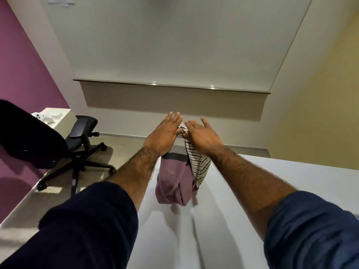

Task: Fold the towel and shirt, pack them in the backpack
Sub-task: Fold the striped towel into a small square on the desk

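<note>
Above the white table (pixel 252 191), pinching a striped cloth (pixel 196 162) with left hand (pixel 165 133) and right hand (pixel 204 135), fingers outstretched. Hanging against mauve fabric (pixel 172 183).

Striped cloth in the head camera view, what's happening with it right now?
A person reaches forward over a white table. The left grip and right grip pinch the top of the striped cloth close together, other fingers straight, so it hangs down over the table. Beside it is a mauve fabric item with a dark band; whether that is the shirt, towel or backpack is unclear. Nothing looks folded or packed yet.
</note>
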A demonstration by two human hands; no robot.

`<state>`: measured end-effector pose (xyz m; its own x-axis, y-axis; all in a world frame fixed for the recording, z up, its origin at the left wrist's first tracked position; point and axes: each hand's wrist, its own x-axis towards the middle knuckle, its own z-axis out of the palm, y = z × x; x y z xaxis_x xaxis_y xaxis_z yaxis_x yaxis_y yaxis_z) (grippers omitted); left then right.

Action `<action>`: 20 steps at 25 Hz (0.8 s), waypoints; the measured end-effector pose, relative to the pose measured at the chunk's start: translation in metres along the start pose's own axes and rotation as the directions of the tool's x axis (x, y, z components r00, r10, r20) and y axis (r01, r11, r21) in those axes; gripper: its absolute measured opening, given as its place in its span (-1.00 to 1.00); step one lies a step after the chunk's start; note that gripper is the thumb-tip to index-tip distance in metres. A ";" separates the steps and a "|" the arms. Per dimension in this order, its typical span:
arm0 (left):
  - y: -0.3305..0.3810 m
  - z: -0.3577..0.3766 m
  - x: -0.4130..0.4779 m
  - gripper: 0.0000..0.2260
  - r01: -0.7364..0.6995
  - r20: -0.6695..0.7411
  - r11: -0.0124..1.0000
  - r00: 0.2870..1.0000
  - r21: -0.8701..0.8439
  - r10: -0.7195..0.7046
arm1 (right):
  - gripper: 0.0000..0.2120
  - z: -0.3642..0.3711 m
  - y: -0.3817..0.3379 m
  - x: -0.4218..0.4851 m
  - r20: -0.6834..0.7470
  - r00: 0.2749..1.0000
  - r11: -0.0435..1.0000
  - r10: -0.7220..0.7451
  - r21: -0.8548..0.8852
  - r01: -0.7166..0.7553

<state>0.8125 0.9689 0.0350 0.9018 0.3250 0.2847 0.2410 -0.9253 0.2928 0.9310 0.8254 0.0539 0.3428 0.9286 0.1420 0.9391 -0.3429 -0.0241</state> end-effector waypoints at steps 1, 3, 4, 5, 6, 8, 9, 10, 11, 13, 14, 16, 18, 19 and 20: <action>-0.010 0.014 -0.005 -0.52 0.017 0.022 1.000 1.000 0.005 -0.017 | -0.46 0.017 -0.003 0.002 0.027 1.000 1.000 -0.004 0.014 0.003; -0.030 0.042 -0.015 -0.52 0.039 0.073 0.999 0.997 0.012 -0.040 | -0.46 0.052 -0.008 0.007 0.091 0.996 0.999 -0.012 0.048 0.007; -0.037 0.053 -0.020 -0.52 0.041 0.089 0.999 0.995 0.010 -0.042 | -0.46 0.068 -0.010 0.008 0.116 0.993 0.998 -0.013 0.060 0.006; -0.043 0.062 -0.025 -0.52 0.038 0.098 0.999 0.994 0.008 -0.039 | -0.45 0.080 -0.013 0.008 0.135 0.991 0.998 -0.013 0.063 0.005; -0.051 0.072 -0.028 -0.52 0.032 0.102 0.999 0.994 0.007 -0.032 | -0.45 0.094 -0.015 0.010 0.148 0.989 0.998 -0.017 0.067 0.008; -0.065 0.095 -0.036 -0.53 0.033 0.107 0.999 0.994 0.007 -0.033 | -0.45 0.121 -0.019 0.013 0.163 0.986 0.996 -0.019 0.091 0.004; -0.070 0.107 -0.042 -0.52 0.059 0.120 0.998 0.991 0.007 -0.059 | -0.45 0.135 -0.019 0.011 0.183 0.983 0.993 -0.011 0.114 -0.010; -0.073 0.121 -0.051 -0.50 0.100 0.141 0.995 0.985 0.004 -0.100 | -0.44 0.149 -0.019 0.007 0.216 0.976 0.990 0.001 0.138 -0.031; -0.075 0.136 -0.061 -0.48 0.148 0.169 0.989 0.975 -0.003 -0.145 | -0.42 0.165 -0.019 0.003 0.253 0.967 0.987 0.013 0.153 -0.054; -0.075 0.167 -0.084 -0.44 0.251 0.236 0.968 0.941 -0.012 -0.241 | -0.36 0.198 -0.019 -0.008 0.316 0.948 0.983 0.037 0.162 -0.092; -0.074 0.182 -0.094 -0.41 0.301 0.262 0.953 0.921 -0.018 -0.286 | -0.32 0.211 -0.018 -0.013 0.331 0.943 0.981 0.046 0.164 -0.105; -0.074 0.211 -0.107 -0.37 0.394 0.281 0.918 0.887 -0.046 -0.366 | -0.27 0.231 -0.018 -0.017 0.325 0.944 0.982 0.057 0.155 -0.112; -0.080 0.233 -0.114 -0.32 0.436 0.265 0.900 0.870 -0.024 -0.415 | -0.28 0.244 -0.021 -0.017 0.297 0.953 0.986 0.065 0.127 -0.107; -0.084 0.241 -0.115 -0.29 0.440 0.259 0.898 0.866 0.007 -0.427 | -0.29 0.249 -0.024 -0.015 0.281 0.957 0.987 0.072 0.119 -0.110; -0.090 0.246 -0.117 -0.27 0.439 0.257 0.898 0.865 0.028 -0.431 | -0.29 0.254 -0.027 -0.014 0.268 0.960 0.986 0.081 0.117 -0.116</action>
<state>0.7740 0.9659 -0.2495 0.7685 0.6296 -0.1139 0.6222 -0.6940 0.3623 0.9073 0.8581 -0.1991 0.4124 0.9016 -0.1304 0.8896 -0.4294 -0.1558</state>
